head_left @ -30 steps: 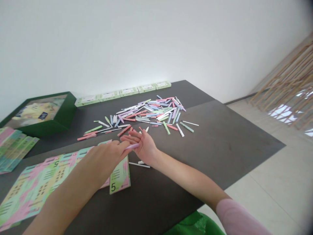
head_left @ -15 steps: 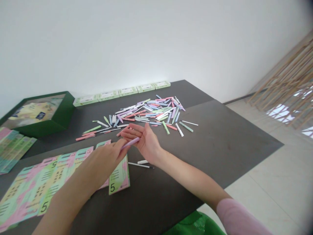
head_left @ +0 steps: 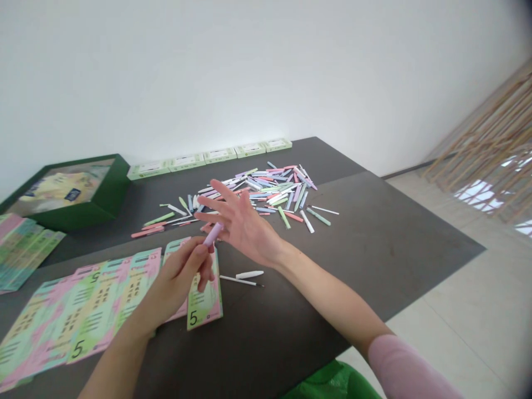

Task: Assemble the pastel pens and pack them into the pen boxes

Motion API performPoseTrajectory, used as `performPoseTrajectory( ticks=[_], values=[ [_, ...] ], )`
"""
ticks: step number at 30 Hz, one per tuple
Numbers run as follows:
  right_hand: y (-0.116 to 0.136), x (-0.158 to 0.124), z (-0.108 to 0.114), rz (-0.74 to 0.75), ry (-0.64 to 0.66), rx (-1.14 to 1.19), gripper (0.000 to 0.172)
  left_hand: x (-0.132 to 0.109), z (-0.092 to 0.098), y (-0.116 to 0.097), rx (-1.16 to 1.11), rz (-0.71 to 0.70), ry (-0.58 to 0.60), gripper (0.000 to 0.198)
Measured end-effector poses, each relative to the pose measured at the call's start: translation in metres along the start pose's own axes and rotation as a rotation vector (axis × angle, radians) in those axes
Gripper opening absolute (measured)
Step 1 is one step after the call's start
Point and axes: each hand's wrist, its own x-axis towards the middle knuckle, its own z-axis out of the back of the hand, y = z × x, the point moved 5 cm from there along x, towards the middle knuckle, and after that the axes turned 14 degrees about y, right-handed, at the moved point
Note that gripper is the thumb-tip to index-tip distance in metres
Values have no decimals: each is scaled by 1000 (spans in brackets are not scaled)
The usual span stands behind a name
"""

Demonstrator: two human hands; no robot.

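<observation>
L hand (head_left: 185,272) grasping slim lilac tube-shaped pen piece (head_left: 213,235) btwn thumb + fingers; piece juts far/right out of grip, end by R hand (head_left: 246,230), contact unclear; R hand released, fingers spread; both above matte dark-grey counter (head_left: 353,233), near side of pastel pen-part pile (head_left: 270,185)

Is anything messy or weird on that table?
The heap of pen-like pieces looks messy: they lie at all angles, while the green boxes lie in a neat row by the wall. A thin white rod and a white tube lie apart from the heap, right of the booklet marked 5. I see no obvious damage.
</observation>
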Motion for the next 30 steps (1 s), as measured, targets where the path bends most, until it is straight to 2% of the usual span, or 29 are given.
performPoseTrajectory(
  ticks=[3, 6, 9, 12, 15, 17, 22, 25, 27, 30],
  values=[
    [4, 3, -3, 52, -4, 39, 57, 3, -12, 3, -313, -30, 33, 33],
    [4, 1, 4, 92, -47, -17, 44, 6, -18, 1, -490, -50, 48, 31],
    [7, -4, 15, 97, -106, -319, 29, 6, -20, -2, -636, -53, 41, 26],
    [12, -5, 19, 6, -48, -630, 17, 6, -22, -7, -712, -42, 55, 25],
    [22, -2, 11, -65, 57, -813, 20, 6, -25, -13, -709, -42, 95, 27],
    [32, 0, 1, -45, 92, -968, 25, 6, -27, -17, -695, -57, 112, 28],
    [48, 0, -28, 22, 148, -1244, 29, 4, -26, -26, -546, -99, 141, 40],
    [47, 0, -28, 47, 124, -1292, 27, 4, -18, -25, -386, -72, 77, 42],
    [41, 1, -18, 1, 75, -1281, 25, 5, -8, -23, -167, -23, 5, 44],
    [26, 2, 7, -132, 5, -1193, 26, 7, 8, -21, 394, 116, -72, 49]
  ],
)
